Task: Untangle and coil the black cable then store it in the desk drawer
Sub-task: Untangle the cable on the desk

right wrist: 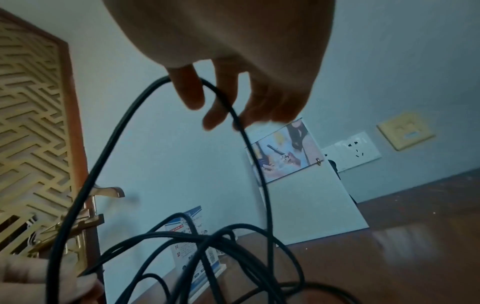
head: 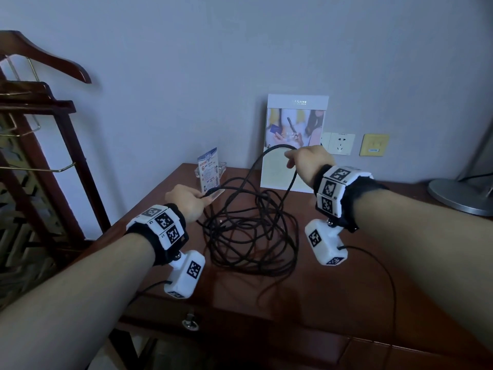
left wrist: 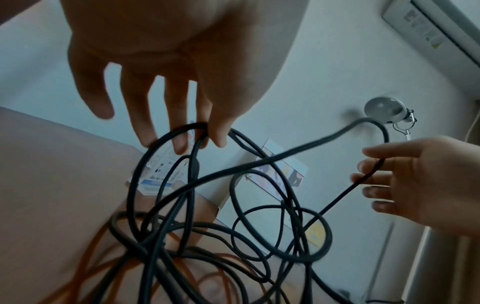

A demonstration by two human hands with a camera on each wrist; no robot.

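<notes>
A long black cable [head: 250, 231] lies in a loose tangle on the dark wooden desk [head: 346, 289]. My left hand [head: 205, 200] hovers at the tangle's left edge and pinches a couple of strands between thumb and fingers [left wrist: 218, 133]. My right hand [head: 289, 160] is raised higher, at the back right. It holds one strand that arcs up from the left hand, over its fingers [right wrist: 221, 102], and drops back into the pile. The desk drawer front, with its metal ring knob [head: 190, 323], faces me below the desk's edge and looks closed.
A white brochure stand [head: 293, 142] leans against the wall behind the cable. A small blue-and-white card holder [head: 209, 172] stands by my left hand. Wall sockets [head: 340, 144] and a grey lamp base [head: 458, 196] are at the right. A wooden clothes stand [head: 40, 116] stands left of the desk.
</notes>
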